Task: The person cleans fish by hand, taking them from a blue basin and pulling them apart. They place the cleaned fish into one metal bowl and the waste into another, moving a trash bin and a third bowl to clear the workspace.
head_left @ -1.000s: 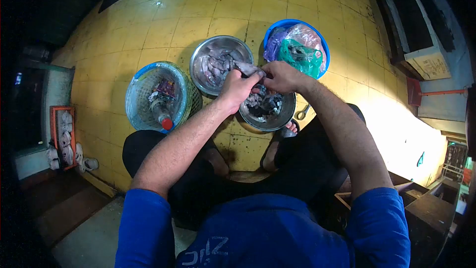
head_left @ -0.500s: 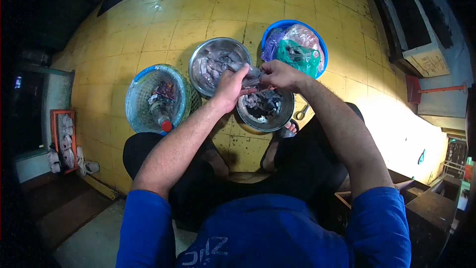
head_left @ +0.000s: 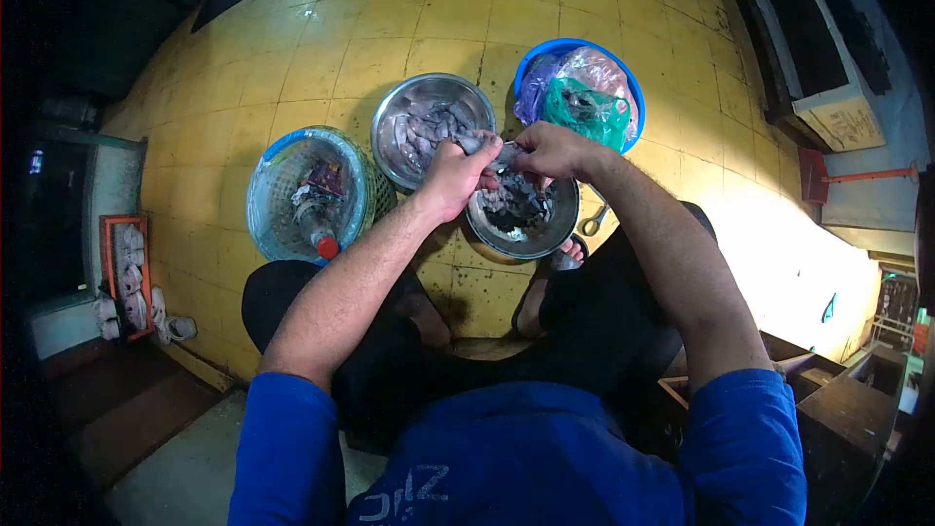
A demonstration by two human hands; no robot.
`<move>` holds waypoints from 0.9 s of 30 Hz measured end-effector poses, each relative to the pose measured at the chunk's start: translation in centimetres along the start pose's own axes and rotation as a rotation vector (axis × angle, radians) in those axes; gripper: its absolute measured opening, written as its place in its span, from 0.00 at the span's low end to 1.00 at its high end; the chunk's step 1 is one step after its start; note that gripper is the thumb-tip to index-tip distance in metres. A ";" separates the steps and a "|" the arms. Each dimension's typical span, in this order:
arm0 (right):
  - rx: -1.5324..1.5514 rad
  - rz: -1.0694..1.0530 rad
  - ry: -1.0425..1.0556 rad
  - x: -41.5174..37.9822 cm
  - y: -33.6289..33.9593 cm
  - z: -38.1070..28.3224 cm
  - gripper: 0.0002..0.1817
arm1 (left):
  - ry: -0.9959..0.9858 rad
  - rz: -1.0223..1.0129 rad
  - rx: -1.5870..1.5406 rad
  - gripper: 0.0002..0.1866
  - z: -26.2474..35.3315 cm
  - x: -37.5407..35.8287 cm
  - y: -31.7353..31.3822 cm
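Observation:
My left hand (head_left: 458,175) is closed round a grey, slippery-looking piece (head_left: 475,142), perhaps squid. The fingers of my right hand (head_left: 550,148) pinch the other end of that piece. Both hands are above the gap between two metal bowls. The upper-left bowl (head_left: 382,127) holds several similar grey pieces. Dark and grey scraps (head_left: 516,206) lie in the lower-right bowl (head_left: 568,229), partly hidden under my hands.
Left of the bowls is a lined basket (head_left: 261,197) with rubbish and a red-capped bottle (head_left: 326,245). A blue basin (head_left: 638,97) with plastic bags stands behind my right hand. Scissors (head_left: 591,224) lie beside the lower bowl. A shoe rack (head_left: 103,263) is far left.
My right hand has turned, with its fingers now pointing lower over the scraps bowl. My left hand's fingers have curled in more, and the grey piece is less stretched out.

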State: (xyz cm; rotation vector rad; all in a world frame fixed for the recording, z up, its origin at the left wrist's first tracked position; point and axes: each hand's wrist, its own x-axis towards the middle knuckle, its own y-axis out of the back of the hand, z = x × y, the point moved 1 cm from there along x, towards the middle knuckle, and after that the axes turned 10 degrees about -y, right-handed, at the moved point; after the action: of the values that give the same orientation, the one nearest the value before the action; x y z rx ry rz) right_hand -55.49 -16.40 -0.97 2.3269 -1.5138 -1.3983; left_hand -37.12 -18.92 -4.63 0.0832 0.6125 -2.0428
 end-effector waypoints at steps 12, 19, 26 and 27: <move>-0.262 0.117 -0.143 3.3 0.1 4.7 0.16 | -0.086 0.046 0.086 0.12 1.3 -0.1 0.1; -0.321 0.124 -0.253 3.7 -0.2 5.9 0.17 | 0.035 -0.044 -0.213 0.14 2.9 -0.1 0.5; -0.066 0.345 0.237 -2.6 2.6 -0.8 0.17 | 0.068 0.019 -0.376 0.15 2.5 0.5 1.2; 0.090 0.325 0.292 -3.2 2.5 -1.2 0.18 | 0.069 0.015 -0.398 0.15 2.3 0.6 1.2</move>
State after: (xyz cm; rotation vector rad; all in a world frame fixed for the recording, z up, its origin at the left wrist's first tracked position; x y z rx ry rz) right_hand -56.83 -15.78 2.97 2.0899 -1.7860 -0.8905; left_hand -36.06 -20.93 -3.26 -0.0761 1.0464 -1.8731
